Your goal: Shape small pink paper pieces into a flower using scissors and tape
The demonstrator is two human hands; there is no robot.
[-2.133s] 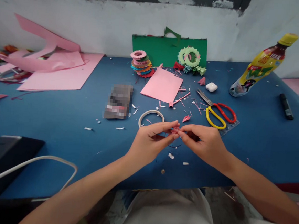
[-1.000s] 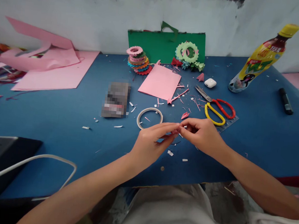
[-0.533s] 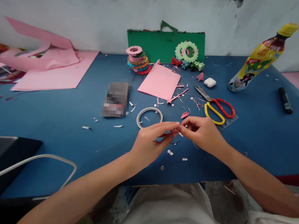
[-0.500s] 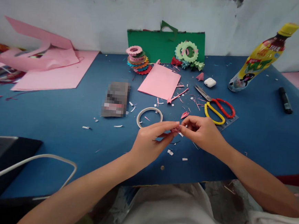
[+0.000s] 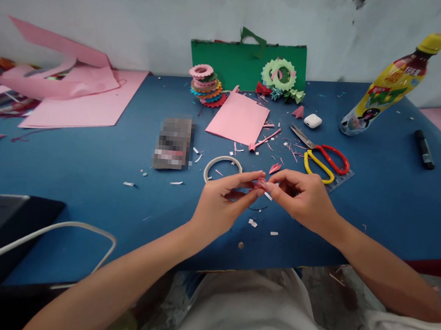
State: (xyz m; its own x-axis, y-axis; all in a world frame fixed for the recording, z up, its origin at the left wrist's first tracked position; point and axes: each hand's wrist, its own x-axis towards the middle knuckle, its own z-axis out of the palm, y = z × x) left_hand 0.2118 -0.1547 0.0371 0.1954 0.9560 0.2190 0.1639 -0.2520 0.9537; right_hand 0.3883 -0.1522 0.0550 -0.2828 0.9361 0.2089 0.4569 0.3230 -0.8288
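Note:
My left hand (image 5: pixel 223 203) and my right hand (image 5: pixel 302 197) meet fingertip to fingertip just above the blue table (image 5: pixel 89 185). Both pinch a small folded pink paper piece (image 5: pixel 260 184), which is mostly hidden by the fingers. A thin white strip sticks out just below it. A roll of tape (image 5: pixel 223 165) lies just beyond my left hand. Red and yellow scissors (image 5: pixel 322 160) lie past my right hand. Another small pink folded piece (image 5: pixel 274 168) rests on the table between the tape and the scissors.
A pink sheet (image 5: pixel 239 118), a stack of coloured paper rings (image 5: pixel 206 85), a green card (image 5: pixel 247 63) with a paper wreath (image 5: pixel 279 74), a white earbud case (image 5: pixel 312 121), a yellow bottle (image 5: pixel 391 84), a black marker (image 5: pixel 424 149) and big pink sheets (image 5: pixel 73 92) lie around. A dark device with a white cable (image 5: pixel 47 230) sits at front left. Paper scraps litter the middle.
Both hands stay together on the small pink piece, with fingers shifting slightly as they work it. The view has tilted a little; nothing else on the table has moved.

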